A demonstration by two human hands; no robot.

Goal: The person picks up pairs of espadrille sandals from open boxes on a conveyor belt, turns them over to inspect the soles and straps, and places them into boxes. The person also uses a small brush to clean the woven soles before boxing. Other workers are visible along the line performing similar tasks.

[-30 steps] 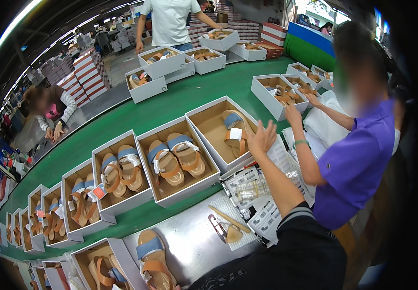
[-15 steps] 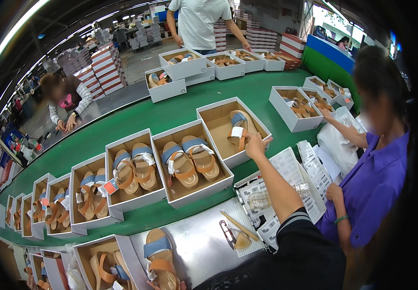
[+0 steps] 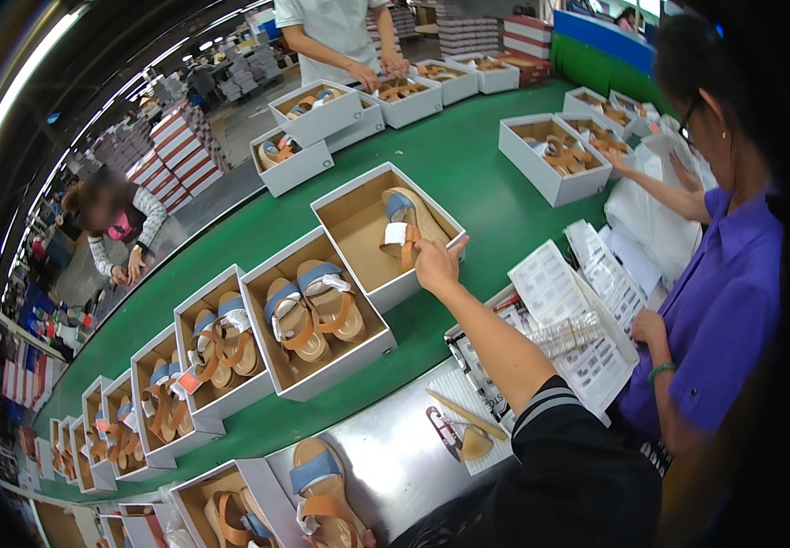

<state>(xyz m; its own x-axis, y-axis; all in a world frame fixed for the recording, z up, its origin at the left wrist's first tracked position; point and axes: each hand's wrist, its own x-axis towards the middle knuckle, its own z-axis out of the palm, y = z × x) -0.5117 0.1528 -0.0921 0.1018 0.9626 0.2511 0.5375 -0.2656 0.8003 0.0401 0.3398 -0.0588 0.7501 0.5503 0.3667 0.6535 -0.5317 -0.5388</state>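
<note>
Near the centre of the frame, the right hand (image 3: 436, 262) reaches over the rim of an open white cardboard box (image 3: 351, 199), its fingers closed on a tan sandal (image 3: 407, 224) with a blue strap and a white tag; the sandal stands tilted on edge against the box's right wall. The left hand is out of view. The box sits on a smooth green conveyor belt (image 3: 468, 164). Just left, a second box (image 3: 340, 352) holds a flat pair of matching sandals. At lower centre, a loose sandal (image 3: 322, 493) lies on a dull metal table (image 3: 395, 457). To the right, printed sheets (image 3: 550, 288) lie beside a co-worker in a purple shirt (image 3: 724, 320).
</note>
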